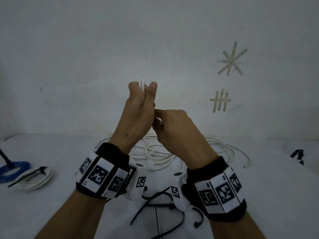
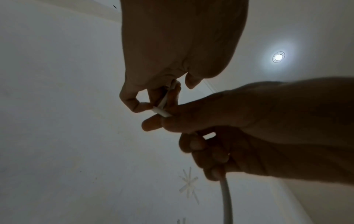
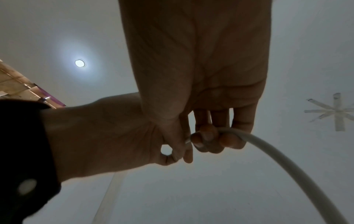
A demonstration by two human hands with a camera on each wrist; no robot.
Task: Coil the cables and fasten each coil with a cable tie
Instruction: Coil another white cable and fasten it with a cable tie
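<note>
At centre frame the left hand [image 1: 138,109] is raised, fingers clenched round loops of the white cable [image 1: 143,84]. The right hand [image 1: 174,128], just beside it, pinches the same cable — the rest lies tangled on the table [image 1: 51,213] below the wrists, with black cable ties [image 1: 155,200] at the lower centre.

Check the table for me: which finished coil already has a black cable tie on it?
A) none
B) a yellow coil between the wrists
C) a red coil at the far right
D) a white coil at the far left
D: the white coil at the table's left has a black cable tie lying across it, beside a blue coil.
</note>
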